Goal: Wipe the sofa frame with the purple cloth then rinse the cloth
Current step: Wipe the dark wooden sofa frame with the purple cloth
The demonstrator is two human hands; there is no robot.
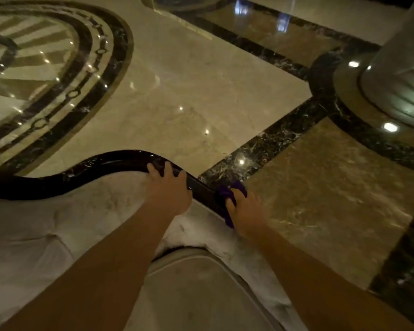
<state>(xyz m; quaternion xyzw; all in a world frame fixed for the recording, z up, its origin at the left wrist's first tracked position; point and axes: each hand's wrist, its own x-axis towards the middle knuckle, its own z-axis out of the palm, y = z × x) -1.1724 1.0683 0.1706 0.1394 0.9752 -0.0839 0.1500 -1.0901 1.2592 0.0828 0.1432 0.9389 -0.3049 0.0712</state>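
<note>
Near the frame's centre, the right hand [245,211] clamps the purple cloth [227,194] on the sofa frame [120,158]; the left hand [170,189] grips the frame. Best press firmly along its curve.

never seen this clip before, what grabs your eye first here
Two bare arms reach over a pale sofa: the left hand grips the dark glossy frame, and the right hand presses a purple cloth onto it. Beyond lies shiny marble floor, with a column at upper right.
</note>
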